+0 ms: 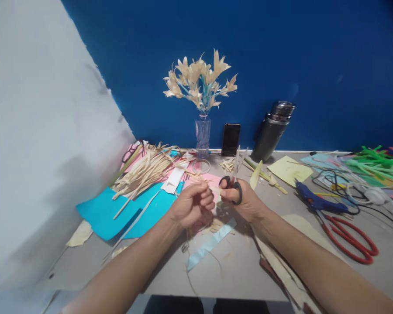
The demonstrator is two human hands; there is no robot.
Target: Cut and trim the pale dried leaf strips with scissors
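Observation:
My left hand point(195, 204) is closed in a pinch near the table's middle, on one end of a small pale piece of dried husk point(215, 189). The fingertips of my right hand point(249, 203) meet the other end of this piece. Black-handled scissors point(238, 192) hang on my right hand's fingers, their blades pointing up and slightly apart, away from the husk. Beneath both hands lie pink paper point(209, 179) and small scraps. A light blue ribbon strip point(212, 244) rests just in front of them.
Dried husk strips point(144, 168) lie on blue sheets point(159, 213) at left. Behind stand husk flowers point(199, 78) in a clear bottle point(203, 135), a phone point(231, 139) and a leaning thermos point(271, 133). At right are a blue glue gun point(317, 200), red-handled scissors point(350, 240) and cables.

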